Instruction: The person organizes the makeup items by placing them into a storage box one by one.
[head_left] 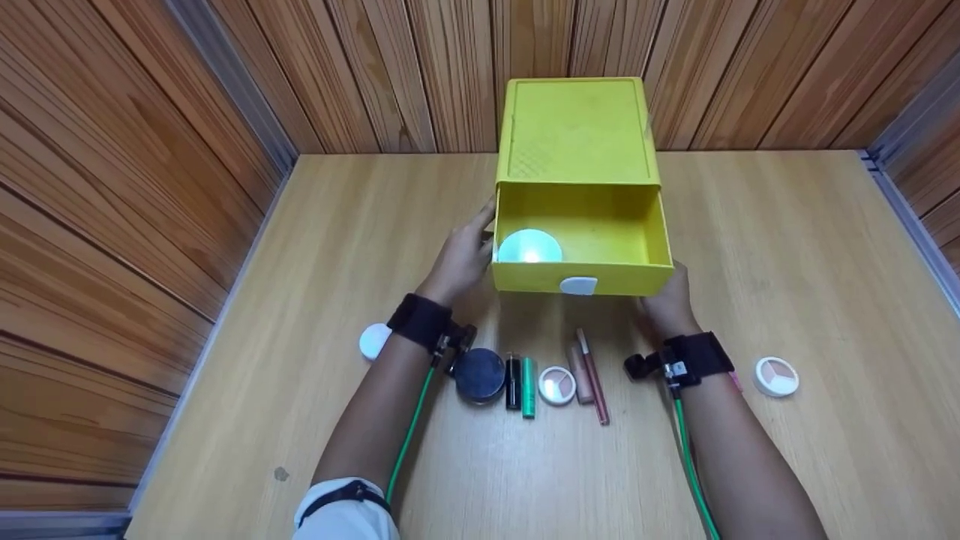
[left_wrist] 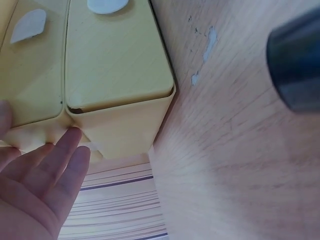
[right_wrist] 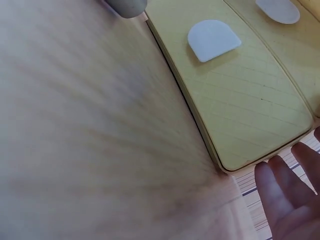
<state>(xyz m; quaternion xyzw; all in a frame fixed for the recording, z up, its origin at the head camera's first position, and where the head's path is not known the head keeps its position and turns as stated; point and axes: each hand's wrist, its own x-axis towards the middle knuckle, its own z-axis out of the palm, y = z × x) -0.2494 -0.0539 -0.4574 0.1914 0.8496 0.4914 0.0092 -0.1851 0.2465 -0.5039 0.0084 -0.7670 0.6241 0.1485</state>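
Note:
A yellow drawer unit (head_left: 577, 131) stands at the back of the table, its top drawer (head_left: 532, 281) pulled out and a white tab on the front. Inside that drawer lies a pale, shiny round item (head_left: 530, 247), partly hidden by the drawer front. My left hand (head_left: 461, 259) is against the unit's left side; the left wrist view shows straight fingers (left_wrist: 64, 150) touching the yellow wall. On the other side is my right hand (head_left: 667, 304), partly behind the drawer in the head view. Its extended fingers (right_wrist: 275, 192) lie along the unit's edge in the right wrist view.
In front of the unit lie a black round compact (head_left: 480, 376), black tube (head_left: 513, 382), green tube (head_left: 529, 388), white round compact (head_left: 557, 385), pink tube (head_left: 579, 375) and slim pink pencil (head_left: 593, 379). Another compact (head_left: 776, 376) sits right; a white disc (head_left: 373, 341) lies left. Wooden walls surround the table.

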